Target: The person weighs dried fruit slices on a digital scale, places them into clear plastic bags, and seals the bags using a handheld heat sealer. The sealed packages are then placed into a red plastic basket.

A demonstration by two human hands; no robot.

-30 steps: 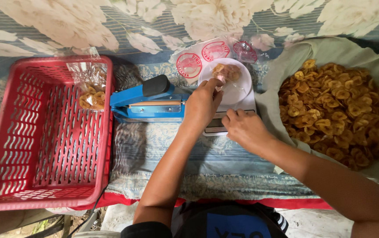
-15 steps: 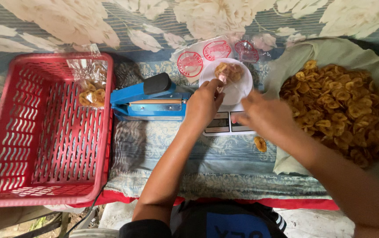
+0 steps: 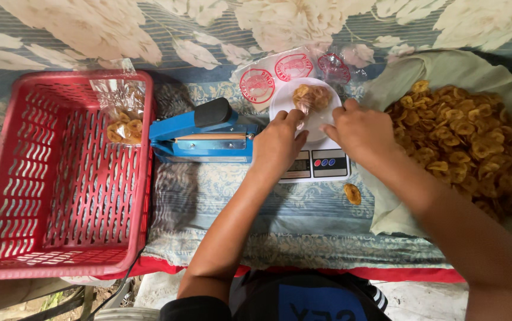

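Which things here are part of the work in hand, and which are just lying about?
In use: left hand and right hand at the clear bag of chips on the scale; chip pile; blue sealer; red basket holding a filled bag.

Lying about: stray chip; floral cloth.

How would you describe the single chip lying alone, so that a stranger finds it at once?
Start at the big chip pile on the pale cloth at right. Left of it stands a small scale. The lone chip lies just below the scale's right corner, on the cloth's edge, apart from all others.
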